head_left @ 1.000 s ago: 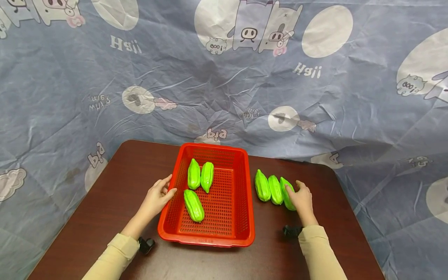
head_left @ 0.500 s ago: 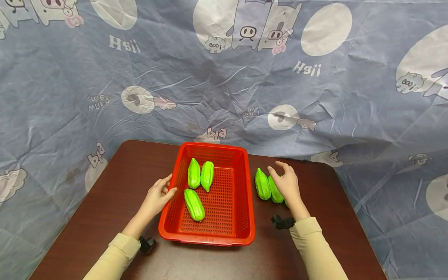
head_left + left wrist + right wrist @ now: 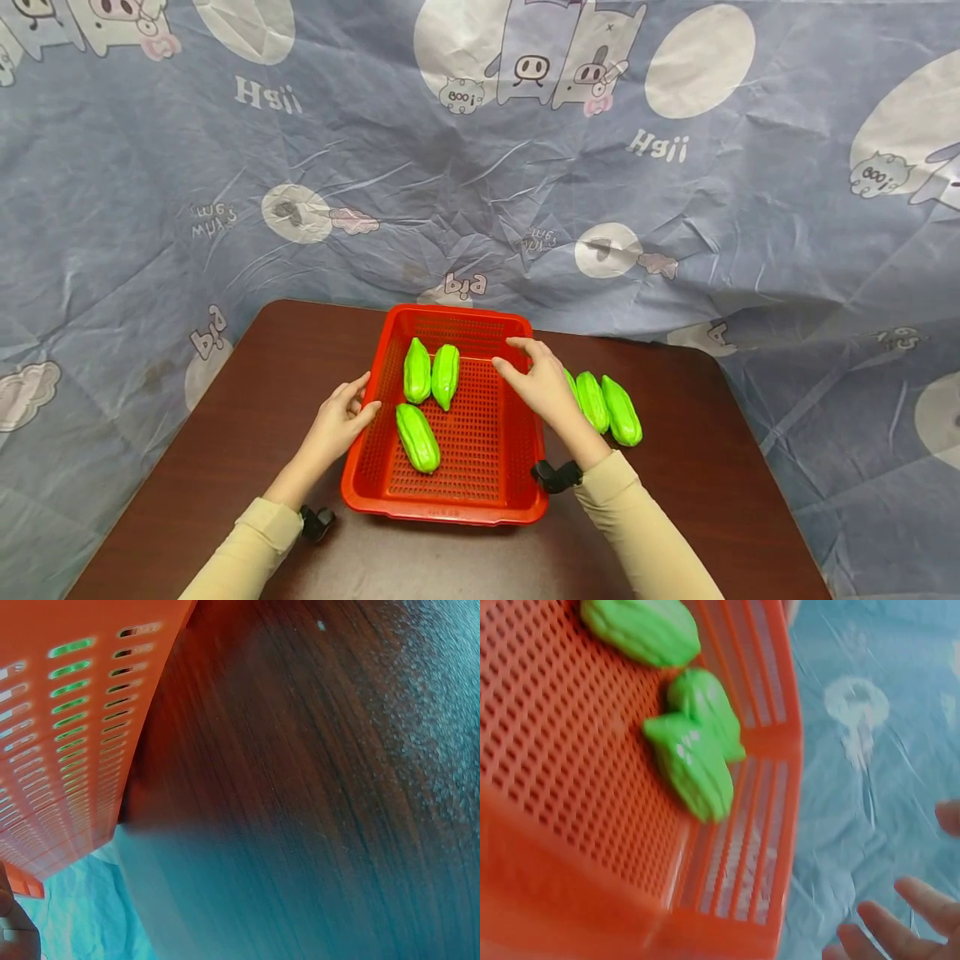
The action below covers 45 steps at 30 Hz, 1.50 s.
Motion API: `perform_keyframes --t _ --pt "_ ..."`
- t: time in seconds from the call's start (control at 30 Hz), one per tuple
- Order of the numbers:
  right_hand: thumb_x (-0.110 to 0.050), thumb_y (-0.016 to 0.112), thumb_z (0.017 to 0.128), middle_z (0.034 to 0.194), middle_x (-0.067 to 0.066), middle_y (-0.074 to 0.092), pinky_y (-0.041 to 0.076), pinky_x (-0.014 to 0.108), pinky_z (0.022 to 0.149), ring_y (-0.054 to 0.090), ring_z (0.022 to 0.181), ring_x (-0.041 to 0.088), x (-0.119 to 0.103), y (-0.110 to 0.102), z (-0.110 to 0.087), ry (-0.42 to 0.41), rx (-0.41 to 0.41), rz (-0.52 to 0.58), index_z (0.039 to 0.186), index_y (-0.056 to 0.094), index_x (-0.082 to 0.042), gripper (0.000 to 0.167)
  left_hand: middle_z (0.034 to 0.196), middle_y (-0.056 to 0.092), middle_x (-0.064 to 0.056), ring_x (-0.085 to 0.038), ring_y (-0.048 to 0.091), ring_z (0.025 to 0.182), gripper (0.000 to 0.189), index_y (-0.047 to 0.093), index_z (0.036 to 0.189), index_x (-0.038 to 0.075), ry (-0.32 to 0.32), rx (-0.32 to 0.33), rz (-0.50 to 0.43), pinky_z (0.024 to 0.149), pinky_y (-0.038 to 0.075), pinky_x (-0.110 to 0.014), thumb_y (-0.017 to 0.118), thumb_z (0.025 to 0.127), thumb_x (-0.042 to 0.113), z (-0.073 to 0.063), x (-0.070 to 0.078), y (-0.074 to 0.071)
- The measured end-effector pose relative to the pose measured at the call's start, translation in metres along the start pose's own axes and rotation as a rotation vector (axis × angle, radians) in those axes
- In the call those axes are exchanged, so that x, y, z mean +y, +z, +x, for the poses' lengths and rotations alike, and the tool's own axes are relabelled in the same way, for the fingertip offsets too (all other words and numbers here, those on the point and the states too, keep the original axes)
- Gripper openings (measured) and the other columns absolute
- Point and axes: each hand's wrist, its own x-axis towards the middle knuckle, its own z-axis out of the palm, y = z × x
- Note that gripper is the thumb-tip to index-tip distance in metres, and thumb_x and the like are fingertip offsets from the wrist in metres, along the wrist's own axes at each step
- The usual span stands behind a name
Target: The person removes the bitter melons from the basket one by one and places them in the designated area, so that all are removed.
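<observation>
Fingers of right hand [image 3: 538,382] apart, empty, over red slotted plastic basket [image 3: 438,512]; three ridged glossy-green fruits [image 3: 417,438] inside, left of them, three more right; low black wrist camera [image 3: 557,477] could snag rim; left hand [image 3: 337,422] clamped? can't tell

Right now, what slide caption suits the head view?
Left hand holding a red basket with three green fruits, right hand open over its right side, three more fruits on the table.
</observation>
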Motion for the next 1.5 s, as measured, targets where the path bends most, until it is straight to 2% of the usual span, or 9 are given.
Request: perform_keyframes --t 0.17,0.37,0.57,0.8,1.17,1.5 --pt "-0.040 0.071 0.089 0.132 0.009 0.060 0.047 0.049 0.098 0.057 0.121 0.032 -0.013 0.027 -0.001 -0.065 -0.106 -0.031 0.133 0.061 -0.011 0.053 0.099 0.056 -0.008 -0.010 0.046 0.074 0.058 0.047 0.144 -0.002 0.007 0.008 0.001 0.064 0.041 -0.022 0.068 0.094 0.019 0.000 -0.001 0.000" --pt "-0.042 0.069 0.089 0.139 0.011 0.055 0.041 0.050 0.107 0.048 0.133 0.034 -0.022 0.053 -0.001 -0.092 -0.220 -0.034 0.135 0.058 -0.012 0.055 0.099 0.056 -0.010 -0.008 0.046 0.073 0.059 0.047 0.144 -0.003 0.026 0.022 -0.006 0.062 0.042 -0.021 0.068 0.094 0.019 -0.001 -0.001 0.000" --pt "-0.045 0.069 0.089 0.142 0.012 0.053 0.042 0.048 0.106 0.049 0.132 0.031 -0.028 0.067 -0.002 -0.111 -0.292 -0.028 0.137 0.057 -0.012 0.059 0.094 0.056 -0.010 -0.008 0.047 0.071 0.057 0.051 0.139 -0.006 0.095 0.076 -0.019 0.061 0.042 -0.021 0.070 0.092 0.019 -0.001 -0.003 0.004" --pt "-0.044 0.072 0.087 0.137 0.011 0.056 0.047 0.046 0.100 0.055 0.124 0.030 -0.029 0.083 0.000 -0.117 -0.339 -0.028 0.137 0.057 -0.012 0.061 0.097 0.057 -0.010 -0.008 0.047 0.073 0.057 0.049 0.142 -0.003 0.038 0.032 -0.001 0.064 0.043 -0.022 0.069 0.093 0.018 0.000 -0.001 0.001" --pt "-0.040 0.076 0.085 0.135 0.010 0.060 0.045 0.041 0.105 0.055 0.126 0.026 -0.036 0.104 0.003 -0.167 -0.440 -0.145 0.135 0.058 -0.007 0.063 0.097 0.057 -0.010 -0.008 0.047 0.073 0.058 0.049 0.142 -0.004 0.041 0.033 -0.004 0.062 0.042 -0.021 0.070 0.093 0.017 0.001 -0.002 0.002" --pt "-0.041 0.079 0.081 0.135 0.009 0.060 0.045 0.040 0.104 0.055 0.127 0.024 -0.029 0.119 0.002 -0.142 -0.525 -0.227 0.137 0.056 -0.007 0.069 0.098 0.057 -0.010 -0.008 0.047 0.073 0.058 0.048 0.143 -0.003 0.029 0.032 -0.005 0.063 0.042 -0.021 0.069 0.093 0.018 0.000 -0.001 0.001"
